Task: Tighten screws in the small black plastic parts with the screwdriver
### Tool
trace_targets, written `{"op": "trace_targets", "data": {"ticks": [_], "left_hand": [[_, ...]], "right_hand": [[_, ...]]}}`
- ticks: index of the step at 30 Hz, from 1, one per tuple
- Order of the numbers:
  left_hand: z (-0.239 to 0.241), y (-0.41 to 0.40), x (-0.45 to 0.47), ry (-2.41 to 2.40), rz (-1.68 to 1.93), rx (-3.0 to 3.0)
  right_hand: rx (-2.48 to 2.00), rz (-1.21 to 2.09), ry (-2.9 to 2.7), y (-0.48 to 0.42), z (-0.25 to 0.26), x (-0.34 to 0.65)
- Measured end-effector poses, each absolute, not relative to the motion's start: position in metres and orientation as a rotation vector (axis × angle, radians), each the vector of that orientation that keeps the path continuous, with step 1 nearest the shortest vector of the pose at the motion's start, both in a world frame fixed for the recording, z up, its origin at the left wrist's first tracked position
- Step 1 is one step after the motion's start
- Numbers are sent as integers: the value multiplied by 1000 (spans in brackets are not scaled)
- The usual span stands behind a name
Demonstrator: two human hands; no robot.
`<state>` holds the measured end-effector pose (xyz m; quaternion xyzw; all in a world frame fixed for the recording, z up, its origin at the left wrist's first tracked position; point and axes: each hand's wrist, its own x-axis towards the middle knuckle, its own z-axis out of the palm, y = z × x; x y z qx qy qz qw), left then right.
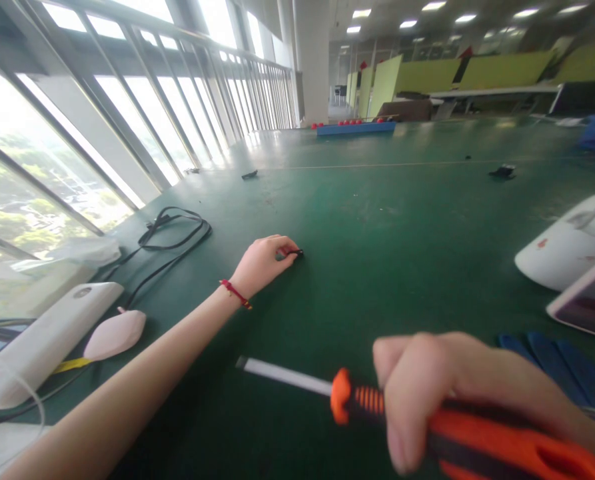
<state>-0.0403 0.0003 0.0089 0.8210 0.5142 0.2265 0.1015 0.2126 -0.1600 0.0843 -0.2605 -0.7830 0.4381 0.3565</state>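
My right hand [442,387], slightly blurred, is closed round the orange and black handle of a screwdriver [292,377]. Its metal shaft points left across the view, with a dark tip, above the green tabletop. Farther forward, my left hand [270,257] rests near the table surface, a red cord bracelet on its wrist. Thumb and forefinger pinch a small black piece [298,253], mostly hidden by the fingers; its kind cannot be made out. The screwdriver tip and the black piece are apart.
Left lie a black cable [172,243], a pale pink rounded object [116,335] and a long white box [52,343]. Right are a white appliance [562,243], a screen-like device [590,300] and blue gloves [557,367]. A blue tray [356,129] stands far off; railings line the left.
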Motion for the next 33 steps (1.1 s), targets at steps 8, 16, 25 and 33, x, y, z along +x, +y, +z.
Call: {"op": "trace_targets", "data": {"ticks": [8, 16, 25, 33], "left_hand": [[5, -6, 36, 1298, 689, 2585], [-3, -8, 44, 1303, 780, 2521], [-4, -6, 40, 1164, 883, 2275], [-4, -5, 40, 1166, 866, 2282]], "right_hand": [[-1008, 247, -1794, -102, 34, 239], [-1121, 227, -1798, -97, 9, 254], [-1109, 266, -1833, -96, 6, 245], [-1109, 233, -1835, -95, 6, 245]]}}
